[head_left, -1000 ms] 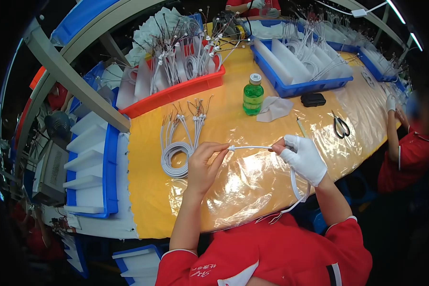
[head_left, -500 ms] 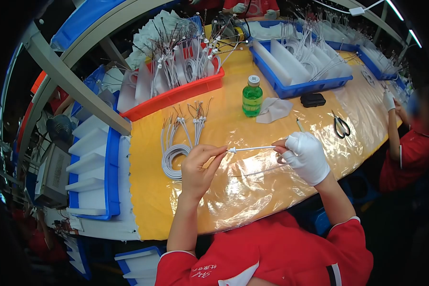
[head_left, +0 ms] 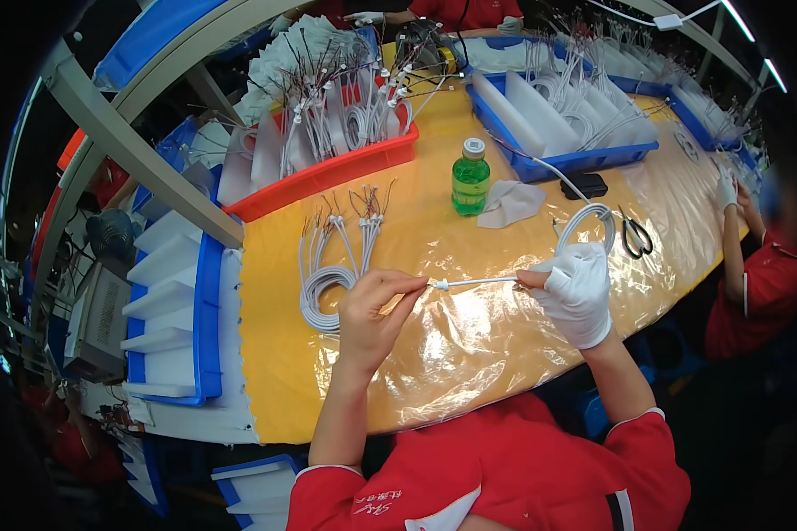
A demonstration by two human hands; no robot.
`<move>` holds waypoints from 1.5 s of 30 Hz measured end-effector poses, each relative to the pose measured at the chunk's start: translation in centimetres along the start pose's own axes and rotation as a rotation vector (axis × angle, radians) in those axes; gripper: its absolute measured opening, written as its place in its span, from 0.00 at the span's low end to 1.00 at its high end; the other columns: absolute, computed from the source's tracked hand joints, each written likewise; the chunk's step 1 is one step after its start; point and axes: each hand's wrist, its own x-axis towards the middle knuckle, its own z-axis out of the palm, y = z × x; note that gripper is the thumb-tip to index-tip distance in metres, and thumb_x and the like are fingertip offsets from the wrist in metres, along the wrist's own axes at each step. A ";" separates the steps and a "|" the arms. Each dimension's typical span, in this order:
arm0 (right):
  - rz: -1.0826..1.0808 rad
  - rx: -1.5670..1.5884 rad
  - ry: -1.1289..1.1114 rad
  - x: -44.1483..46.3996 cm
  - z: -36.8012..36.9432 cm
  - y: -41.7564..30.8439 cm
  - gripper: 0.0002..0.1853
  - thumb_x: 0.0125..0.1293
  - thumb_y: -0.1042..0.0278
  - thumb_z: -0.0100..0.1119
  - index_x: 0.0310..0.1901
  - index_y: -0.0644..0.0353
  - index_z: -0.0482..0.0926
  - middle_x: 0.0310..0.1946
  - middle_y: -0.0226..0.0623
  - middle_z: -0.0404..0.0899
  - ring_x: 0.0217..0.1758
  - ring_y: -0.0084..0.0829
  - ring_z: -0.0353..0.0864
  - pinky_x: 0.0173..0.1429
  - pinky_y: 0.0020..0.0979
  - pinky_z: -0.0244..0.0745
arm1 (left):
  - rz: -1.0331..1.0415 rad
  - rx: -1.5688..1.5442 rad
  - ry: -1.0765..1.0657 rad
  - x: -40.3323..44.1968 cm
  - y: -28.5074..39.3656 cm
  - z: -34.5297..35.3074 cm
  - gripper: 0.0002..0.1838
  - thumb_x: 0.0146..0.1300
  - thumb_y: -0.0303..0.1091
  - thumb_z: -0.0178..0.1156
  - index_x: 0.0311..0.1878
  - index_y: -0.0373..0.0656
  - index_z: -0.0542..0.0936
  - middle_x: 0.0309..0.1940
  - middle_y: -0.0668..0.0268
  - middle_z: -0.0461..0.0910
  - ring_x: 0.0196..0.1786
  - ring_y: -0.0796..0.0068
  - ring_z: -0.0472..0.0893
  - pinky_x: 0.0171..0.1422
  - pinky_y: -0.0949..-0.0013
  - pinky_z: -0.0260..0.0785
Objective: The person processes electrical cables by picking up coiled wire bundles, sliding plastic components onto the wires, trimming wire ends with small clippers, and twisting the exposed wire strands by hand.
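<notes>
A white cable (head_left: 485, 281) is stretched level between my two hands over the yellow tabletop. My bare left hand (head_left: 376, 310) pinches its tip, just left of a small white collar (head_left: 443, 285) on the cable. My right hand (head_left: 577, 296), in a white glove with bare fingertips showing, is closed on the cable farther along. A coil of white cable (head_left: 610, 232) stands up behind the gloved hand. Beside my left hand lie bundled coils of white cable (head_left: 305, 305), their thin coloured wire ends pointing away from me.
Behind are a red tray (head_left: 328, 175) and a blue tray (head_left: 584, 162), both with dividers and cables. A green bottle (head_left: 470, 188), grey cloth (head_left: 510, 205), black case (head_left: 586, 186) and black scissors (head_left: 634, 237) lie nearer. Another blue tray (head_left: 211, 327) is at left; a co-worker (head_left: 757, 274) sits right.
The cable coil has swung up into view behind my right hand, with a strand reaching toward the blue tray. Both hands keep their grip and have shifted only slightly.
</notes>
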 end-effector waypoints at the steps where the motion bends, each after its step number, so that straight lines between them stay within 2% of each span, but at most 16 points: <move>1: 0.003 0.000 -0.003 -0.1 0.0 0.1 0.12 0.44 0.72 0.68 0.31 0.46 0.79 0.22 0.21 0.73 0.31 0.30 0.72 0.39 0.32 0.63 | 0.004 0.005 -0.007 0.0 0.0 0.0 0.08 0.50 0.18 0.65 0.35 0.38 0.84 0.30 0.63 0.81 0.34 0.74 0.79 0.38 0.76 0.69; 8: 0.009 0.012 -0.024 0.2 -0.4 0.4 0.12 0.43 0.71 0.69 0.31 0.48 0.80 0.20 0.22 0.71 0.29 0.30 0.72 0.37 0.33 0.63 | -0.048 -0.002 0.007 0.0 -0.3 -1.1 0.07 0.50 0.18 0.65 0.34 0.36 0.83 0.29 0.64 0.80 0.34 0.76 0.79 0.38 0.77 0.69; 10: 0.034 0.017 -0.044 0.2 -0.7 0.3 0.12 0.42 0.71 0.70 0.31 0.50 0.80 0.22 0.24 0.72 0.29 0.30 0.71 0.38 0.33 0.63 | -0.250 -0.305 0.081 -0.3 -1.0 -1.4 0.05 0.52 0.19 0.65 0.34 0.35 0.83 0.31 0.65 0.80 0.35 0.77 0.79 0.40 0.79 0.70; 11: 0.058 0.021 -0.065 0.1 -0.8 0.3 0.13 0.41 0.71 0.71 0.32 0.51 0.81 0.23 0.26 0.73 0.30 0.30 0.71 0.40 0.33 0.64 | -0.250 -0.304 0.082 -0.4 -1.3 -1.4 0.05 0.52 0.19 0.65 0.34 0.35 0.83 0.31 0.65 0.80 0.35 0.77 0.79 0.40 0.79 0.70; 13: 0.068 0.036 -0.081 0.0 -0.9 0.2 0.12 0.43 0.72 0.70 0.32 0.52 0.81 0.23 0.27 0.74 0.29 0.31 0.72 0.39 0.33 0.65 | -0.426 -0.525 0.129 -0.6 -1.8 -1.5 0.07 0.54 0.19 0.63 0.37 0.37 0.80 0.33 0.66 0.79 0.36 0.76 0.79 0.43 0.79 0.72; 14: 0.079 0.052 -0.097 0.0 -1.0 0.1 0.11 0.45 0.73 0.69 0.33 0.53 0.80 0.23 0.28 0.74 0.29 0.31 0.72 0.37 0.32 0.65 | -0.425 -0.525 0.132 -0.7 -2.1 -1.4 0.07 0.54 0.19 0.63 0.37 0.37 0.80 0.33 0.66 0.79 0.36 0.76 0.79 0.43 0.79 0.72; 17: 0.182 0.222 -0.078 -0.3 -0.9 -0.3 0.10 0.48 0.71 0.67 0.34 0.54 0.81 0.21 0.31 0.75 0.25 0.33 0.75 0.31 0.31 0.67 | -0.542 -1.035 0.258 -0.6 -2.3 -1.1 0.13 0.58 0.20 0.60 0.43 0.44 0.71 0.34 0.67 0.78 0.38 0.76 0.80 0.48 0.74 0.76; 21: 0.291 0.312 -0.066 -1.1 -0.5 -1.1 0.08 0.50 0.73 0.67 0.34 0.56 0.81 0.19 0.33 0.74 0.21 0.33 0.74 0.25 0.31 0.67 | -0.613 -1.237 0.354 -0.7 -2.2 0.0 0.11 0.60 0.23 0.59 0.45 0.44 0.72 0.38 0.66 0.79 0.40 0.77 0.80 0.49 0.74 0.77; 28: 0.206 0.273 -0.024 -2.9 -0.3 -1.1 0.10 0.48 0.74 0.69 0.34 0.56 0.81 0.20 0.32 0.75 0.21 0.32 0.75 0.26 0.30 0.68 | -0.487 -1.093 0.386 -0.4 -1.9 0.9 0.14 0.60 0.22 0.59 0.50 0.39 0.74 0.41 0.61 0.80 0.41 0.74 0.81 0.52 0.72 0.76; 30: 0.190 0.295 -0.040 -3.7 -0.2 -1.2 0.08 0.53 0.76 0.65 0.36 0.57 0.81 0.22 0.34 0.75 0.24 0.31 0.73 0.28 0.29 0.67 | -0.471 -1.072 0.382 -0.4 -1.9 1.0 0.14 0.60 0.22 0.59 0.50 0.38 0.74 0.41 0.61 0.80 0.41 0.74 0.81 0.51 0.72 0.76; 32: 0.388 0.365 -0.082 -4.6 0.2 -1.3 0.06 0.55 0.76 0.63 0.36 0.60 0.80 0.22 0.33 0.75 0.22 0.25 0.72 0.27 0.25 0.65 | -0.460 -1.053 0.374 -0.4 -1.9 1.2 0.13 0.60 0.22 0.59 0.49 0.38 0.74 0.41 0.61 0.80 0.41 0.74 0.81 0.51 0.72 0.76; 33: 0.386 0.364 -0.084 -5.0 0.3 -1.6 0.06 0.55 0.76 0.63 0.36 0.60 0.80 0.22 0.33 0.75 0.22 0.25 0.72 0.27 0.25 0.65 | -0.440 -0.993 0.365 -0.3 -1.8 1.3 0.14 0.60 0.22 0.59 0.50 0.37 0.74 0.40 0.61 0.80 0.42 0.74 0.81 0.51 0.72 0.75; 35: 0.876 0.693 -0.197 -5.6 0.7 -2.3 0.05 0.57 0.74 0.63 0.37 0.61 0.81 0.20 0.29 0.75 0.22 0.19 0.71 0.27 0.22 0.65 | -0.421 -0.934 0.362 0.0 -1.6 1.3 0.14 0.60 0.22 0.59 0.51 0.36 0.74 0.40 0.61 0.80 0.42 0.75 0.81 0.51 0.72 0.75; 36: 1.000 0.798 -0.251 -5.7 0.7 -2.4 0.06 0.61 0.72 0.60 0.37 0.64 0.80 0.21 0.26 0.74 0.23 0.14 0.69 0.28 0.19 0.64 | -0.419 -0.869 0.354 0.2 -1.5 1.3 0.15 0.60 0.22 0.58 0.52 0.36 0.74 0.40 0.61 0.80 0.42 0.75 0.80 0.52 0.72 0.75; 39: 1.115 1.002 -0.273 -6.1 1.1 -2.7 0.07 0.62 0.70 0.59 0.37 0.66 0.80 0.20 0.25 0.73 0.22 0.15 0.68 0.27 0.18 0.62 | -0.393 -0.745 0.338 0.5 -1.1 1.3 0.16 0.61 0.22 0.58 0.53 0.34 0.74 0.40 0.61 0.80 0.42 0.75 0.80 0.53 0.73 0.73; 45: 1.133 1.156 -0.312 -6.3 1.0 -3.0 0.08 0.63 0.68 0.58 0.37 0.65 0.80 0.19 0.25 0.72 0.21 0.14 0.67 0.25 0.18 0.59 | -0.276 -0.409 0.272 0.4 -2.0 2.0 0.14 0.62 0.23 0.57 0.51 0.33 0.76 0.41 0.62 0.79 0.42 0.79 0.79 0.50 0.77 0.70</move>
